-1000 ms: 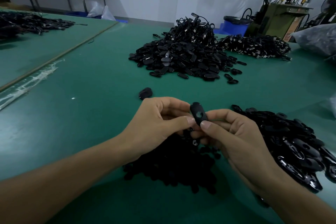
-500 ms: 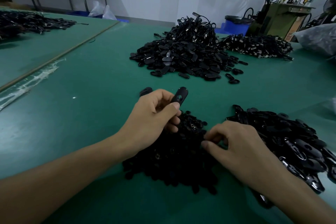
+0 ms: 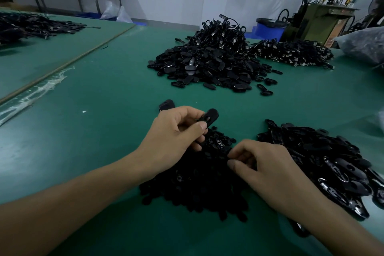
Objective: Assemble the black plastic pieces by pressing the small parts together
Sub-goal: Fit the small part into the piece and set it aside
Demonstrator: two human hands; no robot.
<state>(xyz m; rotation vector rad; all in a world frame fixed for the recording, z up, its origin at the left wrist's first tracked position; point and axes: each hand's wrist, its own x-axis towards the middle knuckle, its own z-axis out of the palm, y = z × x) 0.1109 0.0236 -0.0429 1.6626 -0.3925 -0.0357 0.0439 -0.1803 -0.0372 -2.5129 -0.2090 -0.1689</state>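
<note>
– Left hand [image 3: 172, 141] first: what has it got?
– One oval black piece [image 3: 208, 117], pinched between thumb and forefinger and lifted clear of the green table [image 3: 104, 122]. Its far end sticks out past the fingertips, tilted up to the right, and a hole shows in its face.
– And the right hand [image 3: 270, 170]?
– Down at the near heap of small parts [image 3: 197, 191], which lies between the two wrists. Its fingers are curled, with thumb and forefinger tips close together at the heap's right edge. Whether a part sits between them I cannot tell; it is all black on black there.
– Do the hands touch?
– No, they are apart. The left one is further from the body, the right one nearer.
– Where are the other pieces?
– A second heap of larger oval pieces [image 3: 332, 164] lies just beside the right hand, partly under that forearm. A single black piece [image 3: 166, 104] lies alone on the table just beyond the left knuckles. Well beyond, mid-table, stands a big mound [image 3: 207, 68] of oval pieces with black cords on top, and to its right a flatter pile of cords with shiny ends [image 3: 291, 53].
– Anything round the edges?
– Another dark pile [image 3: 31, 25] on the neighbouring table to the left. At the far right are a blue bin [image 3: 268, 29] and a green machine [image 3: 318, 21] with cables, and a plastic bag [image 3: 363, 41] sits at the right edge.
</note>
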